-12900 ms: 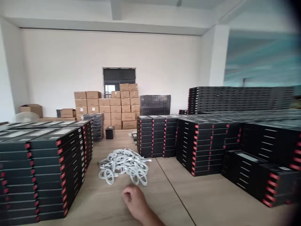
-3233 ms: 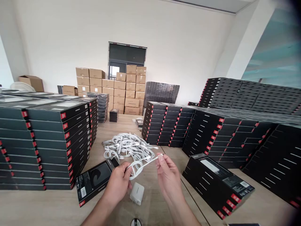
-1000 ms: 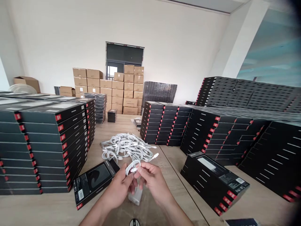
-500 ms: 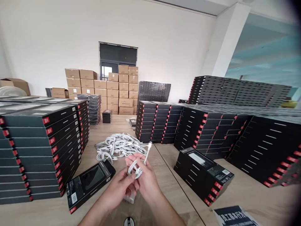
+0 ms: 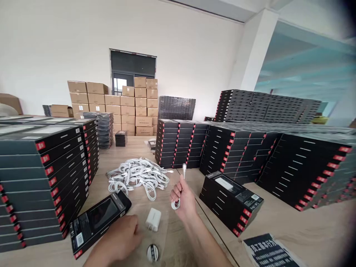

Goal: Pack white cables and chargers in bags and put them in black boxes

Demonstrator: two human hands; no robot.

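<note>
My right hand (image 5: pixel 183 198) is closed around a coiled white charging cable (image 5: pixel 176 204), its connector end pointing up above the thumb. My left hand (image 5: pixel 125 234) is low over the table, overlapping the near edge of a black retail box (image 5: pixel 100 220) with a window and a raised end flap. That hand is slightly blurred and its fingertips are turned away, so what they do is hidden. Between the hands lies a white plug adapter (image 5: pixel 153 219), with a small round black-and-white item (image 5: pixel 152 253) nearer to me. Behind them spreads a tangled pile of white cables (image 5: pixel 139 174).
Tall stacks of black boxes stand at the left (image 5: pixel 41 178) and right (image 5: pixel 236 148). A short stack of boxes (image 5: pixel 230 204) sits right of my right hand. A printed sheet (image 5: pixel 271 250) lies front right. Brown cartons (image 5: pixel 128 107) rise at the back.
My hands have separated: the left moved left and down off the cable, the right kept it and shifted right. The plug adapter now shows. The view has turned slightly right.
</note>
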